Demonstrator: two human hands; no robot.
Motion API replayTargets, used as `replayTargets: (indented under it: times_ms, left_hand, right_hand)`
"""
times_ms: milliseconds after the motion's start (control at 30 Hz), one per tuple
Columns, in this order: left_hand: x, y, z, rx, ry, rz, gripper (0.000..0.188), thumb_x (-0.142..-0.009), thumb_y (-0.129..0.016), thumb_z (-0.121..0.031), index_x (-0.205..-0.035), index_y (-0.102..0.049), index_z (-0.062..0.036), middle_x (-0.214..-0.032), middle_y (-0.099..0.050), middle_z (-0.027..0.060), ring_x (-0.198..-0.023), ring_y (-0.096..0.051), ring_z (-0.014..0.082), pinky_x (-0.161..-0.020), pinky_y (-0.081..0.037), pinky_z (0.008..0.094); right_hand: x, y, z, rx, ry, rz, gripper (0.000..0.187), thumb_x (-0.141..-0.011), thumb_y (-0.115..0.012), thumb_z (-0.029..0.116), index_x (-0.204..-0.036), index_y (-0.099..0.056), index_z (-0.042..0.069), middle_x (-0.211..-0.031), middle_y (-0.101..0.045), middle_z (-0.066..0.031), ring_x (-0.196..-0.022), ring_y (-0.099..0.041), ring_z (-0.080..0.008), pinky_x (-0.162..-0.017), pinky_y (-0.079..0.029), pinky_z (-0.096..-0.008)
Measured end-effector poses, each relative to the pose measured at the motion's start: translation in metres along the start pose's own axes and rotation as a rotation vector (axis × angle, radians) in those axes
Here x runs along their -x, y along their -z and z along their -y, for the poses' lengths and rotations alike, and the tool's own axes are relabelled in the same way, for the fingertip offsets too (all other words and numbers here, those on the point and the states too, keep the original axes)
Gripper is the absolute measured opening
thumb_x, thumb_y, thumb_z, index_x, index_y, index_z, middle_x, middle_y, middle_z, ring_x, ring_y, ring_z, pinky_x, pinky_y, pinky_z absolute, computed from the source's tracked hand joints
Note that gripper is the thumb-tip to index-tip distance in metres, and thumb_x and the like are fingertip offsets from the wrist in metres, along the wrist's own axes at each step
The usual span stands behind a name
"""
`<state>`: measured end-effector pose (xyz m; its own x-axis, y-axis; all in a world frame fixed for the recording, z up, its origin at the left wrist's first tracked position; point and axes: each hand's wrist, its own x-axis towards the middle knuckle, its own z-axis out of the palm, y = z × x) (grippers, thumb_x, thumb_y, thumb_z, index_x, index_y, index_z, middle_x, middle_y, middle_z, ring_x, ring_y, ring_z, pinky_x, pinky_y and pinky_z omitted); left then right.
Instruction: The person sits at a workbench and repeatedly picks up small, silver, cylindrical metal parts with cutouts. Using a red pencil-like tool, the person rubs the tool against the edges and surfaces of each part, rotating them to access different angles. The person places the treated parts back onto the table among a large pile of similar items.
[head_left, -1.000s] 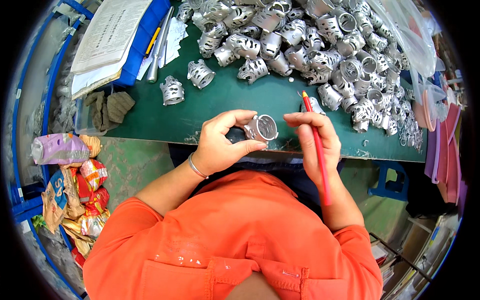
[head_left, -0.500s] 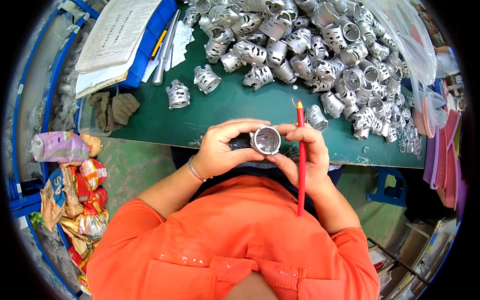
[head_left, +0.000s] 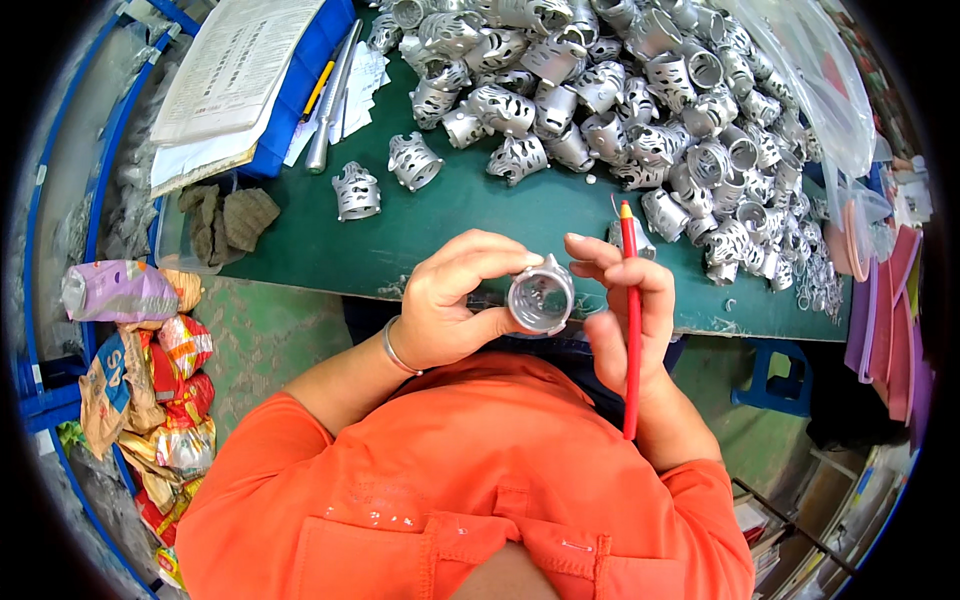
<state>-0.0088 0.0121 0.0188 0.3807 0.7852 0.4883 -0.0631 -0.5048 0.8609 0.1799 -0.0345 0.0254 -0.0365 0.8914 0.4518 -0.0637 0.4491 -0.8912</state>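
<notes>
A hollow silver metal sleeve (head_left: 541, 299), cut with openings and knobs, is pinched between the thumb and fingers of my left hand (head_left: 450, 295), its round open end facing up. Just right of it is my right hand (head_left: 656, 318), fingers apart from the sleeve. A red pencil (head_left: 632, 365) with a yellowish tip is gripped in that hand, pointing away from me. Behind the right hand's fingers lies another silver sleeve (head_left: 644, 246), partly hidden. Two more sleeves, one nearer (head_left: 357, 191) and one farther (head_left: 413, 160), stand on the green table at the left.
A large heap of silver sleeves (head_left: 600, 90) covers the far middle and right of the green table (head_left: 450, 205). Far left are a blue bin (head_left: 290, 110) with papers, a metal tool (head_left: 325, 135) and grey cloths (head_left: 228, 222). Clear plastic sheeting (head_left: 820, 90) hangs at the right.
My right hand has let go of the sleeve and moved right with the pencil. My left hand now holds the sleeve alone, turned and tilted slightly.
</notes>
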Motion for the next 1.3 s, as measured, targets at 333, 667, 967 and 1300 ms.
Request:
replayTargets:
  times_ms: [333,667,967,1300]
  left_hand:
    - [-0.006,-0.004,-0.007,-0.069,-0.097,-0.047,0.044,-0.061,-0.082,-0.007,-0.101,-0.064,-0.0009,-0.095,-0.063,0.012,-0.086,-0.061,0.0232,-0.074,-0.05,0.0308]
    - [-0.014,-0.005,-0.014,0.139,0.112,0.141,0.058,-0.066,-0.08,-0.005,-0.117,-0.056,0.0018,-0.106,-0.052,0.009,-0.093,-0.057,0.0164,-0.077,-0.05,0.0279]
    - [-0.007,-0.012,-0.001,0.323,0.215,0.12,0.052,-0.068,-0.076,0.002,-0.115,-0.054,0.001,-0.116,-0.051,0.0117,-0.103,-0.055,0.0202,-0.086,-0.049,0.0323]
    - [-0.018,-0.014,-0.007,-0.388,-0.229,0.048,0.061,-0.063,-0.071,0.006,-0.118,-0.046,-0.0069,-0.125,-0.044,0.0168,-0.11,-0.05,0.0289,-0.086,-0.046,0.0357]
  right_hand:
    - [0.005,-0.004,0.007,-0.129,-0.372,0.038,0.025,-0.097,-0.046,0.02,-0.112,-0.04,0.001,-0.098,-0.054,-0.0081,-0.089,-0.056,-0.0124,-0.077,-0.05,-0.0287]
    - [-0.001,0.002,-0.004,-0.419,-0.202,-0.111,0.033,-0.087,-0.061,0.007,-0.109,-0.036,0.007,-0.107,-0.056,-0.0172,-0.094,-0.057,-0.0188,-0.083,-0.048,-0.0315]
    - [-0.01,0.001,0.005,-0.195,-0.055,-0.121,0.03,-0.087,-0.061,0.005,-0.108,-0.039,0.005,-0.104,-0.057,-0.0149,-0.093,-0.057,-0.0171,-0.079,-0.048,-0.0294]
    - [-0.022,0.015,0.013,0.071,-0.134,0.107,0.031,-0.075,-0.073,0.002,-0.094,-0.047,0.004,-0.11,-0.061,-0.0186,-0.097,-0.062,-0.0209,-0.079,-0.05,-0.031]
